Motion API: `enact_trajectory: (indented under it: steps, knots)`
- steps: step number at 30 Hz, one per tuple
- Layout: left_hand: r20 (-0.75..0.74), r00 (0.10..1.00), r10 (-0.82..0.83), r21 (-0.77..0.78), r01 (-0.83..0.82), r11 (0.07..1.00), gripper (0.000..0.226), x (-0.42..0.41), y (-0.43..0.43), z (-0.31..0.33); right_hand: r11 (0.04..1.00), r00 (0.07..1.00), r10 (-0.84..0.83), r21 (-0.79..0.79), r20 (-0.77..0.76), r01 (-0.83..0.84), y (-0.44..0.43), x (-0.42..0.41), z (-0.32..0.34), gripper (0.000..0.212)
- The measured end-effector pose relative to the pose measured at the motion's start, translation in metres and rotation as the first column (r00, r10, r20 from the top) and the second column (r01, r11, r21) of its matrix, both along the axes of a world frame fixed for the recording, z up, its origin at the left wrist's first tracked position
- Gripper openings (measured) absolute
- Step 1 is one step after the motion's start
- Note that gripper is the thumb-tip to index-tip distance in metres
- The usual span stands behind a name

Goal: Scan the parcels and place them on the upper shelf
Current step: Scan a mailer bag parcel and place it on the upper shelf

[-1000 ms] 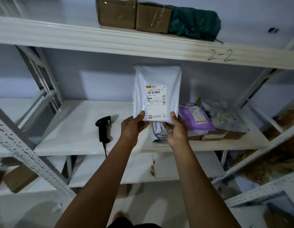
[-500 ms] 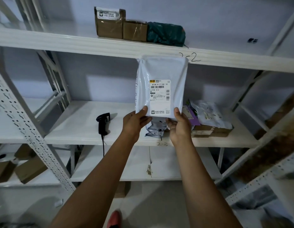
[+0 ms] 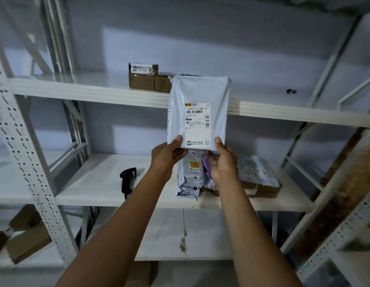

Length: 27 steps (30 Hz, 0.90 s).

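In the head view, your left hand (image 3: 166, 157) and right hand (image 3: 223, 162) each pinch a bottom corner of the white plastic mailer parcel (image 3: 198, 94), held upright with its long axis vertical. Its top rises above the front lip of the white metal upper shelf (image 3: 86, 92), so the landing spot lies up and forward of both hands, just right of the brown cardboard boxes (image 3: 142, 79).

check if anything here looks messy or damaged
Two things. The bags on the middle shelf lie crumpled in a loose heap, slumped toward the front edge. The lower shelf has a brownish stain or chip at its panel seam. The parcel, pinched by the left hand and right hand, looks intact.
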<state>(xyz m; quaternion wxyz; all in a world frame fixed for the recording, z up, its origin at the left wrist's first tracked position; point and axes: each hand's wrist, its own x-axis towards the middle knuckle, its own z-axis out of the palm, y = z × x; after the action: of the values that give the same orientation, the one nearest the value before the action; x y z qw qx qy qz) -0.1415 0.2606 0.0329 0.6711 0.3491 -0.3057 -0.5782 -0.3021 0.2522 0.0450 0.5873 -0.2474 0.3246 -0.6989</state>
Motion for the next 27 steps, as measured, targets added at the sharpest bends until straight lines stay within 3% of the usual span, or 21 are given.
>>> enact_trajectory:
  steps: [6,10,17,20,23,27]
  knots:
    - [0.010,1.000,0.014,-0.068,-0.013,0.998,0.039,0.009,-0.020,0.057,0.998,0.999,-0.033,-0.061,-0.038,0.031,-0.016,0.008,0.061,0.010]
    - [0.013,0.998,0.067,-0.024,-0.067,0.997,0.040,0.020,-0.045,0.111,0.994,0.996,-0.081,-0.079,-0.042,0.078,-0.034,0.019,0.109,0.017]
    - [0.119,0.990,0.070,-0.057,-0.064,0.996,0.022,0.036,-0.087,0.185,0.995,0.981,-0.092,-0.048,-0.172,0.085,-0.080,0.033,0.175,0.031]
    - [0.123,0.985,0.119,-0.046,-0.114,0.992,0.048,0.046,-0.106,0.208,0.995,0.953,-0.094,-0.053,-0.289,0.082,-0.103,0.040,0.201,0.030]
    - [0.151,0.979,0.139,-0.042,-0.134,0.990,0.048,0.054,-0.120,0.224,0.997,0.896,-0.076,-0.044,-0.437,0.063,-0.125,0.043,0.219,0.030]
    - [0.221,0.954,0.204,-0.044,-0.199,0.979,0.038,0.061,-0.138,0.236,0.997,0.852,-0.076,-0.011,-0.518,0.081,-0.145,0.046,0.227,0.032]
